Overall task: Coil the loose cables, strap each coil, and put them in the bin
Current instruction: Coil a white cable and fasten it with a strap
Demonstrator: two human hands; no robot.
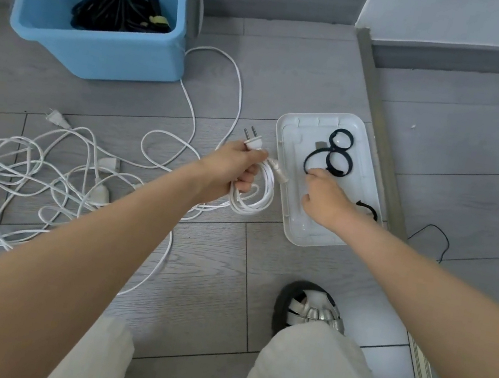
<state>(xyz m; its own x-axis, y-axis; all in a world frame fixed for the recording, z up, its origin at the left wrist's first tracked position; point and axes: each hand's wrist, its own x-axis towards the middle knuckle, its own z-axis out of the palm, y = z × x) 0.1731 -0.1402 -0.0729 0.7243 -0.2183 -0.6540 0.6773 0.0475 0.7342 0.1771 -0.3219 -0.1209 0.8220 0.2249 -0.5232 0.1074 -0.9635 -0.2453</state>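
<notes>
Here, left hand (238, 167) fingers curled round white coil (255, 196); right hand (323, 198) fingertips hidden, pinching black strap (310, 156), apparently.

The bin (97, 58) sits at the far left of the floor (295, 73), against the back wall, with a bundle of cables (113, 10) inside it. Right of centre lies the tray (280, 174), straps (336, 152) in its far half. The left hand (232, 165) holds a coil (256, 198) just left of the tray; the right hand (326, 200) is over the tray, fingers at a strap. Loose cable (20, 178) sprawls across the near left floor. A shoe (308, 309) stands nearer, below the tray.
</notes>
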